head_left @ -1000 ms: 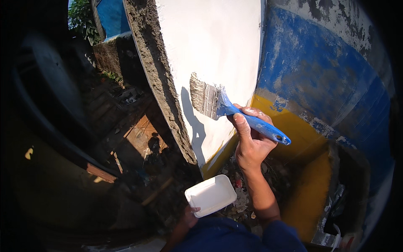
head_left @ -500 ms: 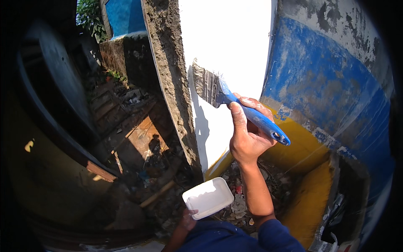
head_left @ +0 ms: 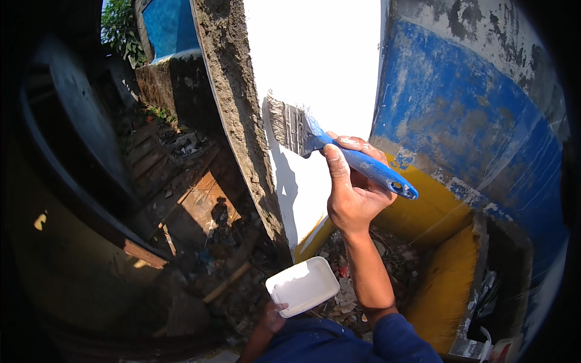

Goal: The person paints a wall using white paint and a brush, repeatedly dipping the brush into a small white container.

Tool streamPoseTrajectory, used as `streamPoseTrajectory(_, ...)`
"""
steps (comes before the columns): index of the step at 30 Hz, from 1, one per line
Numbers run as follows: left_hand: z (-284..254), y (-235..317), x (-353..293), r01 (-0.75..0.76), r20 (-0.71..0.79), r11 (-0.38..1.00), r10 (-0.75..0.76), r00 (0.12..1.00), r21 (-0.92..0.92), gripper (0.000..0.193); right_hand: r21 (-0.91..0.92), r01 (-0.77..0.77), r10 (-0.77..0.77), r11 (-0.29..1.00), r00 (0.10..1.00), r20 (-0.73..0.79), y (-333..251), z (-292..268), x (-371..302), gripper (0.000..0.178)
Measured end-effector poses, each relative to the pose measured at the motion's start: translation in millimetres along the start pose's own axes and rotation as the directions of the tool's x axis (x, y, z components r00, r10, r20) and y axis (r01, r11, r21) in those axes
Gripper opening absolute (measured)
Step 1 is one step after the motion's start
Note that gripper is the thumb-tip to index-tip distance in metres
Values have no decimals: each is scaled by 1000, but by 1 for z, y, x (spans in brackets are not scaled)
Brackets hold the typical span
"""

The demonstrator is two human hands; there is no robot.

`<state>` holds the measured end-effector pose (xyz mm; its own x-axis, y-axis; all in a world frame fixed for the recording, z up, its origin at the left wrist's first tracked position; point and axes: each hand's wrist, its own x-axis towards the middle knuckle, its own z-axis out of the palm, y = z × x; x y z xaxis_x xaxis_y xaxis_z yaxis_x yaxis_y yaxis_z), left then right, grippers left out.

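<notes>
My right hand (head_left: 357, 187) is closed around the blue handle of a wide paintbrush (head_left: 372, 167), thumb on the near side. White paint coats the bristles, which lie at the left part of a bright white wall face (head_left: 321, 66), close to its rough edge. White flecks mark my fingers. Lower down, my left hand (head_left: 273, 316) grips the left rim of a white rectangular tub (head_left: 302, 284). The tub is tilted toward me, and its pale inside shows. Most of my left fingers are hidden under it or in shadow.
A rough bare cement edge (head_left: 233, 103) borders the white face on the left. Right of it stands a weathered blue wall (head_left: 448, 103) above a yellow lower band (head_left: 417, 199). Rubble and a wooden board (head_left: 209, 202) lie below left. A dark doorway frame (head_left: 78, 157) rises far left.
The view has shifted slightly, so the wall sits farther left. The brush has turned a little flatter and stays at the white face. The tub is held much as before.
</notes>
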<state>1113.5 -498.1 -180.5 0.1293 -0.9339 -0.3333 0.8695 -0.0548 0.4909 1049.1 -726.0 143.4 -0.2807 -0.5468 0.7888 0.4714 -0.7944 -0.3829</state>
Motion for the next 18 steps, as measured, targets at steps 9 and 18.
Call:
streamPoseTrajectory(9, 4, 1, -1, -18, 10, 1000, 18, 1000, 19, 66, 90, -10, 15, 996, 998, -61, -3, 3, 5, 18)
streamPoseTrajectory(18, 1, 1, -1, -12, 17, 1000, 12, 1000, -7, 68, -83, 34, 0, 996, 928, 372, 6, -34, -6, 23)
